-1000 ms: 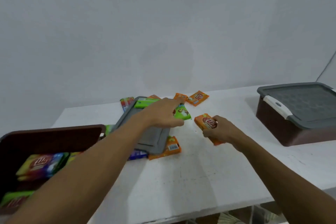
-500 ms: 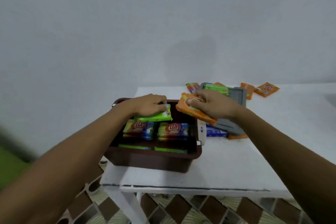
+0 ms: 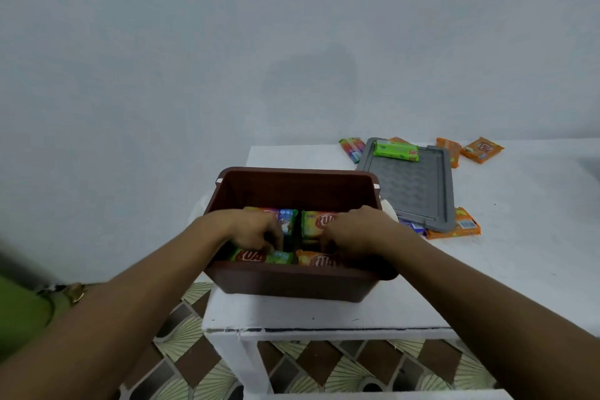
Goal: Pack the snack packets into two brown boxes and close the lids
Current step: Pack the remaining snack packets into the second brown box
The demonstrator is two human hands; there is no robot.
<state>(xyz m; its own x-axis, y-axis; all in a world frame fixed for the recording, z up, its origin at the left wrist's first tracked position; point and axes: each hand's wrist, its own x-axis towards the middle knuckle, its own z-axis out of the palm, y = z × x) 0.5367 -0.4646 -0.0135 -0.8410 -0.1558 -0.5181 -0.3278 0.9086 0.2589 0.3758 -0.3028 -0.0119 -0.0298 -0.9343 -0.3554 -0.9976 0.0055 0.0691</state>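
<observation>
An open brown box (image 3: 292,284) stands at the left end of the white table (image 3: 324,318), with several snack packets laid flat inside. Both of my hands reach down into it. My left hand (image 3: 256,230) has its fingers curled on a green packet (image 3: 277,257) at the near left of the box. My right hand (image 3: 357,232) holds an orange packet (image 3: 316,260) at the near right. Behind them lie a multicoloured packet (image 3: 287,217) and a yellow-green packet (image 3: 316,222). The second brown box is out of view.
The grey lid (image 3: 415,188) lies flat right of the box, with a green packet (image 3: 396,150) on its far end. Orange packets (image 3: 482,149) lie behind it; an orange packet (image 3: 462,227) and a blue one (image 3: 414,227) stick out from under it. The table's front edge is close below the box.
My hands carried the green and orange packets from the table's middle to the box and lowered them inside. My view swung left, so the closed second box left the frame.
</observation>
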